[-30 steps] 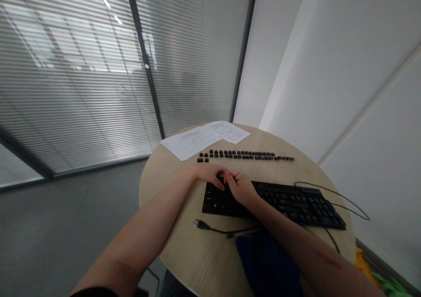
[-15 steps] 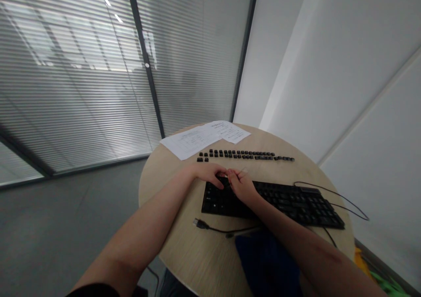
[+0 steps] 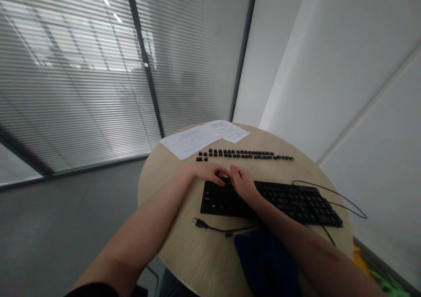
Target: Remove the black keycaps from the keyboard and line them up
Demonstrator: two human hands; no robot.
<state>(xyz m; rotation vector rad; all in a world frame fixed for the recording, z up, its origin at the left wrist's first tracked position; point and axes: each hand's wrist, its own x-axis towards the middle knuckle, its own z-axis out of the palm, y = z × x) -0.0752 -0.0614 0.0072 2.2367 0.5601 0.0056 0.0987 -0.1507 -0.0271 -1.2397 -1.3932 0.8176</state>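
A black keyboard (image 3: 283, 200) lies on the round wooden table, its left part under my hands. My left hand (image 3: 212, 172) rests at its upper left edge, fingers bent and thumb apart from them, the tips over the keys. Right beside those tips, my right hand (image 3: 243, 184) is closed in a pinch, thumb on top. Something thin and small shows below its fingertips, too dim to name. Behind the hands, loose black keycaps (image 3: 243, 155) are lined up in rows across the table.
Printed sheets (image 3: 194, 140) lie at the table's far left. A USB plug (image 3: 200, 223) with its cable sits in front of the keyboard, near a blue cloth-like item (image 3: 263, 262). More black cable (image 3: 348, 196) loops at the right edge. A white wall (image 3: 362, 91) stands close on the right.
My right hand's fingertips have lifted slightly and shifted a little right. The left fingers have followed slightly to the right. Keyboard and keycap rows look the same.
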